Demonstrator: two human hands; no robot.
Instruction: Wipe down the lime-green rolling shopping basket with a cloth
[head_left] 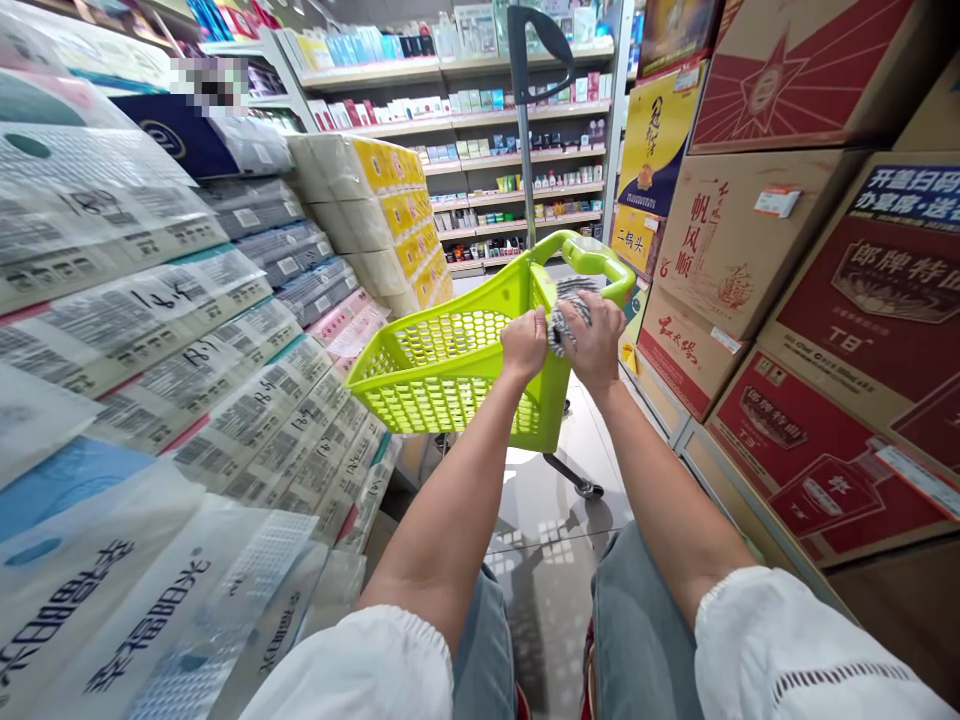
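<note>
A lime-green shopping basket (442, 400) on a wheeled frame stands in front of me, with a tall dark pull handle (523, 60) rising behind it. My left hand (523, 345) is closed on the basket's near rim, close to its right end. Just to the right, my right hand (592, 335) is wrapped round a grey-and-white cloth (576, 300) and presses it against the basket's end, below the thick green handle (600, 262). Part of the cloth is hidden under the fingers.
Stacked tissue packs (247, 400) line the left side, with yellow-and-white packs (397, 210) farther on. Red and brown cartons (727, 240) are piled along the right. Shelves (480, 130) of small boxes stand behind the basket. Tiled floor (525, 510) shows below.
</note>
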